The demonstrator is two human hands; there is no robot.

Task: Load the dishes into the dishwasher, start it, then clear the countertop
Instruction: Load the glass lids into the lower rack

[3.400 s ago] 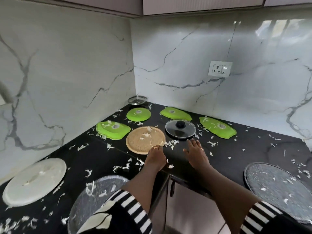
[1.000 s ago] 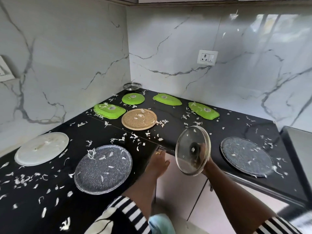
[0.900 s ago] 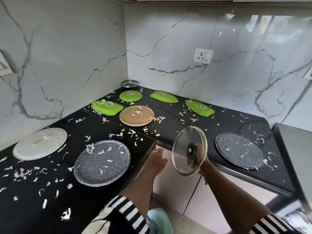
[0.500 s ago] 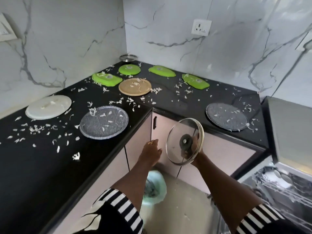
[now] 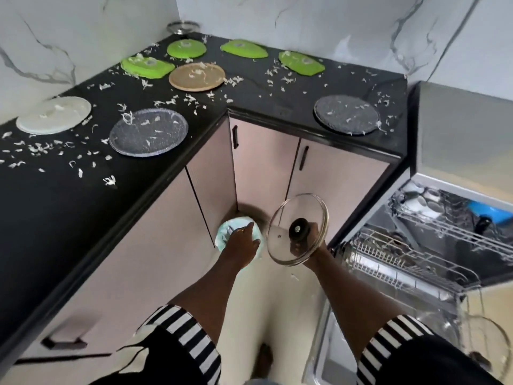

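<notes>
Below four green lids [image 5: 186, 49], right hand [image 5: 304, 241] grips one glass lid [image 5: 301, 211], left hand [image 5: 241, 245] relaxed

Single head-worn wide-angle view, pitched steeply down. Black L-shaped stone countertop [image 5: 55, 212] runs across upper left, farther off; open steel dishwasher [image 5: 416, 262] sits at right. The person's arms [image 5: 211, 287] enter from the bottom edge, nearest the lens.

The right grip [image 5: 305, 243] holds a smooth glass lid [image 5: 291, 209] with shiny metal rim and matt black knob [image 5: 298, 229]. Left of the grip the bench [image 5: 55, 204] is glossy black stone; right of it, dishwasher racks [image 5: 410, 262] are coated wire.
</notes>
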